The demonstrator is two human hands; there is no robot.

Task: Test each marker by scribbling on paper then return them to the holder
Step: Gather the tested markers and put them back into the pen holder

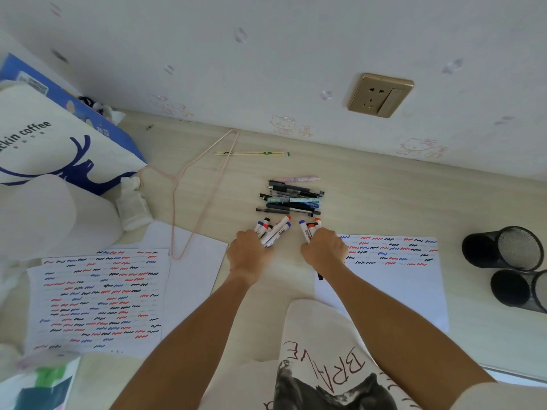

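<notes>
1. Left hand (248, 255) lay knuckles-up on the tabletop (370, 202), fingers curled over the near ends of a fanned bunch of markers (273, 230). It appeared to clutch them; the fingertips themselves were hidden.
2. Right hand (324, 250) lay just beside it, a bare strip of tabletop between the two. Its fingers were closed round a second, smaller bunch of markers (309, 229).
3. Both bunches pointed away from the person. Coloured caps (blue, red, black) stood at the far ends, long axes roughly in line with the forearms, the left bunch splayed slightly to the right.
4. Directly beyond the caps lay a pile of pens (291, 198), long axes crosswise to the markers.
5. The right hand overlapped the near-left corner of a partly scribbled sheet (393, 279). A fully scribbled sheet (97, 300) lay off to the left of the left hand.
6. Two black mesh holders (503, 248) lay on their sides well out to the right, past the sheet, mouths facing up and right.
7. Judgement: the right hand is the nearer to the holders; returning markers means a reach rightward across the sheet, and a holder probably needs righting first.
</notes>
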